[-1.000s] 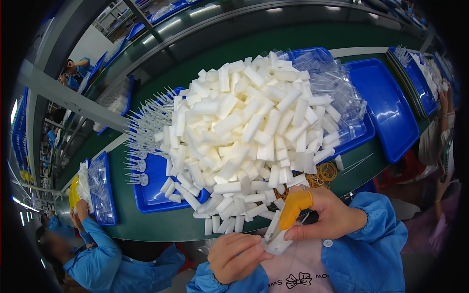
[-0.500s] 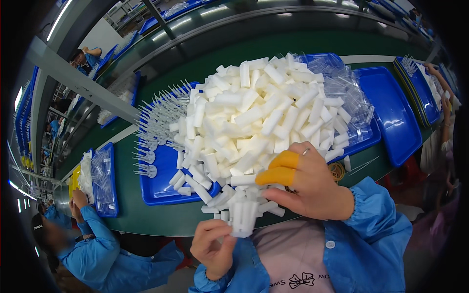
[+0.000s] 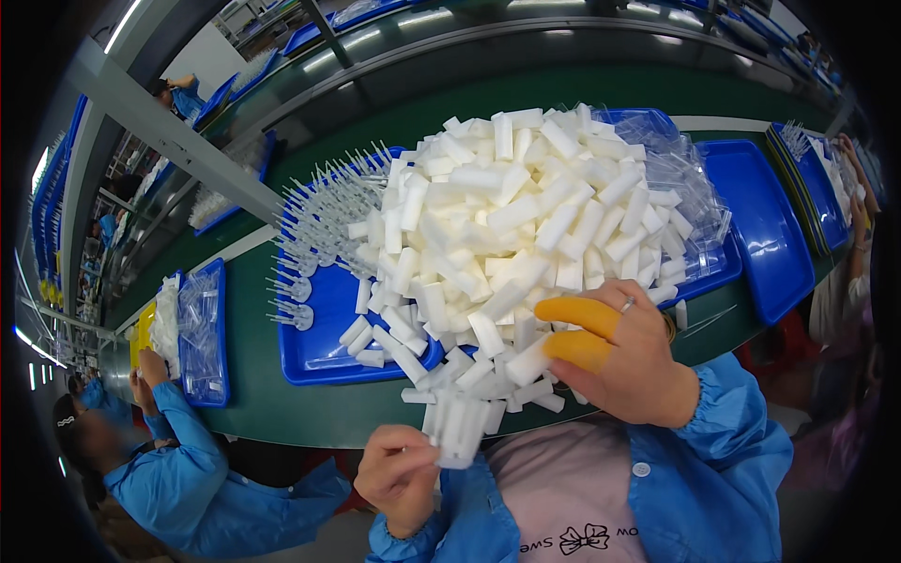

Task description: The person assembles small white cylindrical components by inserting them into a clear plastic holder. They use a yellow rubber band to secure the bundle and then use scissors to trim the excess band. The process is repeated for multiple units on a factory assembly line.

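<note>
- Our left hand is closed in a pinch, thumb against fingers, on the lower edge of a whitish ribbed piece, blurred, just above the table's near edge.
- Our right hand, two fingers in yellow covers, is nearly closed, thumb and covered fingertips on one white foam block.
- Loose blocks crowd the surface beyond and between our hands.
- Behind them a big heap of foam blocks spreads over the left blue tray and the right blue tray, hiding much of both.
- To our left stand thin-stemmed pieces; to our right lie clear plastic pieces, with another blue tray beside them.
- A grey post blocks part of our far-left view.
- Further left, a co-worker in blue sits at the green table.
</note>
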Available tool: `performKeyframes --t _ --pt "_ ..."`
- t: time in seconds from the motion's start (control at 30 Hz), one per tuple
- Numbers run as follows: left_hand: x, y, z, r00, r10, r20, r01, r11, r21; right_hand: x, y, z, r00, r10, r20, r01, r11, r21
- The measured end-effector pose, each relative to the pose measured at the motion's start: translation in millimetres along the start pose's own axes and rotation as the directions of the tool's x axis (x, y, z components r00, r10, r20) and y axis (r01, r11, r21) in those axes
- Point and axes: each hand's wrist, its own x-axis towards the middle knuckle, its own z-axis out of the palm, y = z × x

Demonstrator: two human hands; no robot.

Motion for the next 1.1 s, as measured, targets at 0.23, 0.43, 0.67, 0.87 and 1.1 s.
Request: performKeyframes --t 0.23,0.43,0.67,0.87,1.1 --pt "6.5 8.3 8.5 0.945 0.126 0.302 -0.113 0.992 -0.058 -10.2 9.8 -9.0 0.988 -0.099 -0.117 0.096 0.995 -0.026" --pt "10.7 13.2 16.9 0.932 0.117 0.344 -0.105 0.993 -0.052 -16.2 10.7 -6.8 0.986 -0.132 -0.101 0.129 0.991 -0.035" --pt "14.6 19.0 20.1 0.869 0.237 0.435 -0.284 0.958 0.047 -17.7 15.7 -6.3 0.986 -0.164 -0.038 0.168 0.954 0.246" --pt "18.3 25.2 24.7 0.759 0.384 0.526 -0.506 0.856 0.105 -17.7 22.1 -15.3 0.853 0.226 0.47 -0.519 0.461 0.72" --pt "23.2 28.8 29.8 0.669 0.414 0.617 -0.581 0.809 0.087 -8.6 28.4 -35.2 0.932 -0.056 0.358 -0.225 0.684 0.694"
